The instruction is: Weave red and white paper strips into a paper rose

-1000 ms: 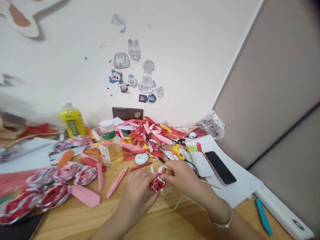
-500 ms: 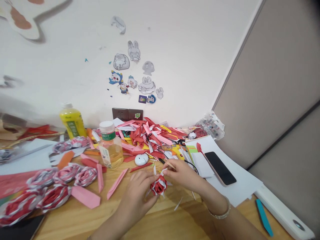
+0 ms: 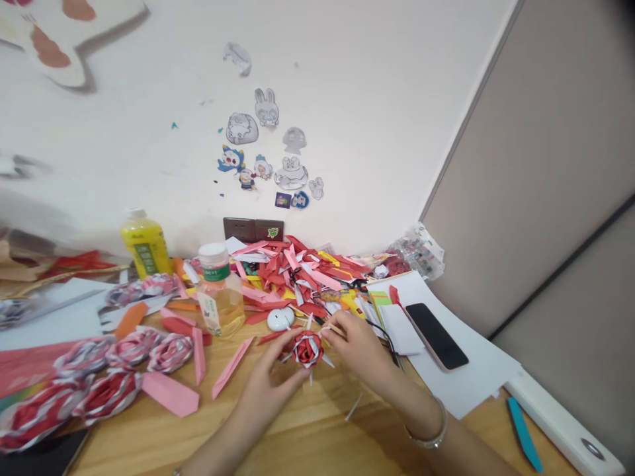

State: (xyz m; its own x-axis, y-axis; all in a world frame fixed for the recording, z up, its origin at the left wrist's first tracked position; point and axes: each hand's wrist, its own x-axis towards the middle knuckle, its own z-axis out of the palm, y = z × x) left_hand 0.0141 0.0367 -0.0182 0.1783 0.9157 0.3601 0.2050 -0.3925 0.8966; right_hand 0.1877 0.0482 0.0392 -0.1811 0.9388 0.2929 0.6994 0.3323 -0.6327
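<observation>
A red and white folded-paper rose with white pointed strips sticking out around it is held above the wooden table. My left hand grips its left side between thumb and fingers. On the right of the rose, my right hand is closed, thumb and fingertips pinched at a white strip by the rose's edge. Behind the hands lie a white earphone case and a large heap of red, pink and yellow folded paper strips.
Two bottles, one yellow and one with amber liquid, stand at the left. Braided paper pieces lie at the left front. A phone rests on white sheets at the right, near a teal strip.
The rose has moved slightly left and up and now faces the camera more fully, with more white points showing. The wooden stick seen in my right hand no longer shows.
</observation>
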